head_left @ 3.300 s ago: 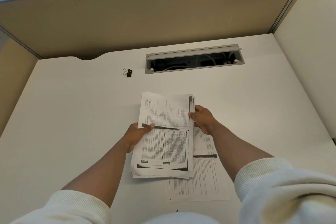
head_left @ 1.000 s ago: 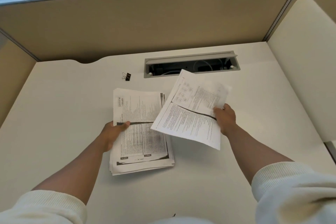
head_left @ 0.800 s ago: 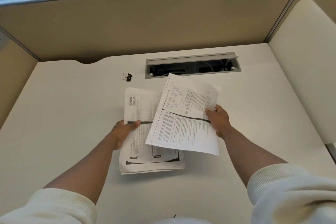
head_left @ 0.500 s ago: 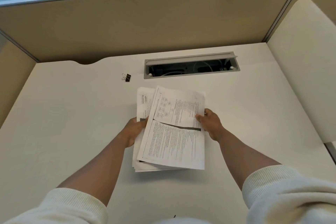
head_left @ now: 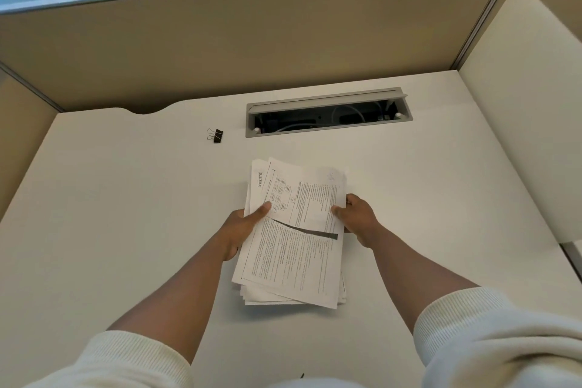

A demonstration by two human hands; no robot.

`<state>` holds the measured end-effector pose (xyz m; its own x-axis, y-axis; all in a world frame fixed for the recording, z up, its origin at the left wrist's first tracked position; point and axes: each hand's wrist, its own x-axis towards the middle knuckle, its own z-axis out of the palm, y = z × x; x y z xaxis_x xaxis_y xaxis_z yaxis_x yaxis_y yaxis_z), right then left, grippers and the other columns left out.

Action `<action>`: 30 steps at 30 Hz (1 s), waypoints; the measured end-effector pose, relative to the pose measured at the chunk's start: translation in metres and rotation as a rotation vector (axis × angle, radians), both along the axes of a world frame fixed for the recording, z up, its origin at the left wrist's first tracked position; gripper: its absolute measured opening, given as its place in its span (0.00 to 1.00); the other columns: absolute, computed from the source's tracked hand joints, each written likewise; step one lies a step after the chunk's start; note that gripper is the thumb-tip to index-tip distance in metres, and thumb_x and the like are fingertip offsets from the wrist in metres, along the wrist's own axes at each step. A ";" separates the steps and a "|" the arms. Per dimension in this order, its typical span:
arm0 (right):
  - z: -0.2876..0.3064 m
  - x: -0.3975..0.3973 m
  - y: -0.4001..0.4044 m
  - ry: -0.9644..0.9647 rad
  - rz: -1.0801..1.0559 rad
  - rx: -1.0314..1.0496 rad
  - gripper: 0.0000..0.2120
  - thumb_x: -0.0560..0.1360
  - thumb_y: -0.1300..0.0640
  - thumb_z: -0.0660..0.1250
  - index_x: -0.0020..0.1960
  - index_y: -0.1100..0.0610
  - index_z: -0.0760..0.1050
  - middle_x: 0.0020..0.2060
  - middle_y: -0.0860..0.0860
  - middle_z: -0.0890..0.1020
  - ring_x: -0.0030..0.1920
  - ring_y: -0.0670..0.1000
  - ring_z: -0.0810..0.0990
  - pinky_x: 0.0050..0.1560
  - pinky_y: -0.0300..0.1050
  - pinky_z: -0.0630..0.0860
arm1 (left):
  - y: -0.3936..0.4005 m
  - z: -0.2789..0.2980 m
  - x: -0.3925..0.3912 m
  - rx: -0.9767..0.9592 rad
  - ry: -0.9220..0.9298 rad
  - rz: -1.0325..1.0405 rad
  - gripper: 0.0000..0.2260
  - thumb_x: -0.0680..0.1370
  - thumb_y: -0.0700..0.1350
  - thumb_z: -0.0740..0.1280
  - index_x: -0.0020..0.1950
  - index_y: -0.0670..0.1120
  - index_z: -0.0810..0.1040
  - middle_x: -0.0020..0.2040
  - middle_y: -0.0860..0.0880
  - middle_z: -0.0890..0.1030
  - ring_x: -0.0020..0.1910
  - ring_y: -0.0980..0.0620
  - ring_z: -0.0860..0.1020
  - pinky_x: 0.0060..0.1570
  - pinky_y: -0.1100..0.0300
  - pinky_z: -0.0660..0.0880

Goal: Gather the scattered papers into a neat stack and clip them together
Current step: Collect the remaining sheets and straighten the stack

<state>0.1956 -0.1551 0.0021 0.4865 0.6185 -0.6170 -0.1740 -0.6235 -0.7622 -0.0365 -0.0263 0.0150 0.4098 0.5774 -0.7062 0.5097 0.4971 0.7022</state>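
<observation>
A pile of printed papers (head_left: 293,249) lies in the middle of the white desk (head_left: 110,214). Its top sheet sits slightly askew, so edges of lower sheets show at the left and bottom. My left hand (head_left: 242,227) grips the pile's left edge with the thumb on top. My right hand (head_left: 357,219) grips the right edge, thumb pressed on the top sheet. A small black binder clip (head_left: 215,135) rests on the desk beyond the pile to the left, well apart from both hands.
An open grey cable tray (head_left: 327,113) is set into the desk behind the papers. Tan partition walls (head_left: 220,41) close off the back and left. A cream panel (head_left: 519,104) stands along the right side.
My right hand lifted a loose sheet from the desk and brought it left onto the pile held by my left hand. Both hands now hold the pile's sides near the desk's middle.
</observation>
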 end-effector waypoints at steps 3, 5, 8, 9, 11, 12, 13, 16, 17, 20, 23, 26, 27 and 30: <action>0.001 -0.004 0.002 0.018 0.027 0.004 0.13 0.77 0.60 0.65 0.61 0.57 0.74 0.56 0.51 0.81 0.53 0.54 0.82 0.49 0.50 0.82 | 0.000 -0.006 0.000 0.028 0.007 -0.004 0.19 0.77 0.50 0.72 0.64 0.42 0.80 0.53 0.43 0.86 0.50 0.44 0.86 0.52 0.44 0.82; -0.001 -0.004 0.002 0.018 0.031 -0.012 0.13 0.77 0.60 0.66 0.61 0.57 0.74 0.56 0.51 0.81 0.53 0.54 0.82 0.49 0.50 0.82 | 0.001 -0.010 0.000 0.034 0.012 -0.004 0.18 0.78 0.48 0.72 0.65 0.42 0.79 0.54 0.43 0.86 0.51 0.43 0.86 0.52 0.44 0.82; -0.004 -0.004 0.002 0.034 0.000 -0.061 0.13 0.76 0.57 0.68 0.59 0.59 0.73 0.55 0.53 0.81 0.53 0.54 0.82 0.52 0.52 0.81 | 0.001 -0.010 0.001 0.049 0.005 -0.011 0.18 0.78 0.49 0.72 0.66 0.44 0.79 0.54 0.44 0.86 0.50 0.44 0.86 0.50 0.46 0.83; -0.005 -0.004 0.001 0.035 -0.016 -0.079 0.12 0.76 0.56 0.69 0.57 0.59 0.73 0.54 0.53 0.81 0.53 0.55 0.81 0.53 0.53 0.81 | 0.001 -0.009 0.002 0.051 -0.001 -0.019 0.18 0.78 0.49 0.71 0.66 0.44 0.79 0.54 0.44 0.86 0.50 0.44 0.86 0.49 0.47 0.83; -0.008 -0.003 0.000 0.030 -0.042 -0.100 0.12 0.75 0.53 0.71 0.52 0.58 0.73 0.52 0.53 0.81 0.51 0.54 0.81 0.55 0.55 0.80 | 0.003 -0.006 0.003 0.032 -0.039 -0.032 0.17 0.78 0.49 0.71 0.65 0.44 0.79 0.54 0.44 0.86 0.51 0.44 0.86 0.49 0.46 0.83; -0.008 -0.002 -0.001 0.032 -0.048 -0.110 0.15 0.74 0.51 0.72 0.52 0.58 0.73 0.51 0.53 0.79 0.51 0.54 0.80 0.55 0.55 0.80 | 0.003 -0.003 0.004 0.006 -0.071 -0.036 0.17 0.78 0.49 0.71 0.65 0.44 0.79 0.55 0.43 0.86 0.52 0.42 0.85 0.53 0.44 0.82; -0.007 -0.001 -0.002 0.041 -0.050 -0.121 0.19 0.73 0.48 0.73 0.55 0.59 0.72 0.51 0.53 0.78 0.52 0.53 0.79 0.54 0.54 0.79 | 0.004 -0.001 0.005 -0.027 -0.112 -0.036 0.18 0.78 0.48 0.71 0.65 0.43 0.79 0.56 0.42 0.85 0.55 0.41 0.84 0.56 0.40 0.80; -0.002 0.000 -0.003 0.173 -0.046 -0.113 0.29 0.69 0.40 0.73 0.60 0.59 0.73 0.55 0.54 0.79 0.54 0.54 0.80 0.57 0.55 0.79 | 0.009 0.008 0.008 -0.121 -0.245 -0.031 0.22 0.76 0.50 0.72 0.67 0.42 0.78 0.62 0.39 0.82 0.60 0.38 0.82 0.60 0.38 0.77; 0.000 0.001 -0.003 0.248 -0.036 -0.106 0.32 0.68 0.38 0.73 0.61 0.59 0.73 0.55 0.54 0.80 0.54 0.55 0.81 0.57 0.56 0.79 | 0.011 0.011 0.010 -0.143 -0.281 -0.027 0.25 0.74 0.52 0.74 0.68 0.42 0.77 0.63 0.38 0.81 0.60 0.38 0.82 0.58 0.40 0.78; 0.006 -0.002 -0.003 0.466 0.009 -0.056 0.39 0.65 0.33 0.72 0.64 0.59 0.72 0.55 0.56 0.82 0.55 0.56 0.82 0.56 0.56 0.78 | 0.016 0.022 0.013 -0.212 -0.399 -0.041 0.35 0.66 0.56 0.80 0.69 0.43 0.77 0.62 0.38 0.82 0.56 0.41 0.83 0.49 0.47 0.81; 0.005 -0.005 0.000 0.674 0.047 0.111 0.34 0.69 0.33 0.68 0.66 0.55 0.76 0.59 0.57 0.82 0.60 0.58 0.80 0.61 0.59 0.75 | 0.018 0.029 0.014 -0.264 -0.496 -0.041 0.34 0.64 0.55 0.81 0.68 0.46 0.79 0.59 0.41 0.84 0.53 0.43 0.84 0.45 0.49 0.82; 0.007 -0.005 0.002 0.815 0.018 0.200 0.30 0.73 0.36 0.66 0.66 0.55 0.77 0.62 0.60 0.80 0.64 0.62 0.78 0.65 0.65 0.71 | 0.021 0.031 0.010 -0.278 -0.514 -0.040 0.32 0.64 0.55 0.81 0.66 0.47 0.81 0.58 0.41 0.84 0.52 0.44 0.85 0.44 0.49 0.82; 0.007 -0.004 0.003 0.829 0.014 0.213 0.29 0.74 0.37 0.67 0.66 0.56 0.77 0.62 0.61 0.80 0.63 0.63 0.78 0.63 0.65 0.73 | 0.023 0.030 0.008 -0.260 -0.488 -0.043 0.32 0.65 0.56 0.81 0.66 0.46 0.80 0.59 0.41 0.83 0.52 0.43 0.84 0.45 0.49 0.82; 0.012 -0.001 0.004 0.796 0.009 0.209 0.24 0.75 0.51 0.70 0.67 0.60 0.75 0.60 0.62 0.81 0.56 0.62 0.82 0.54 0.61 0.79 | 0.030 0.023 0.000 -0.164 -0.347 0.013 0.29 0.72 0.55 0.75 0.69 0.43 0.77 0.64 0.37 0.81 0.56 0.40 0.82 0.52 0.44 0.80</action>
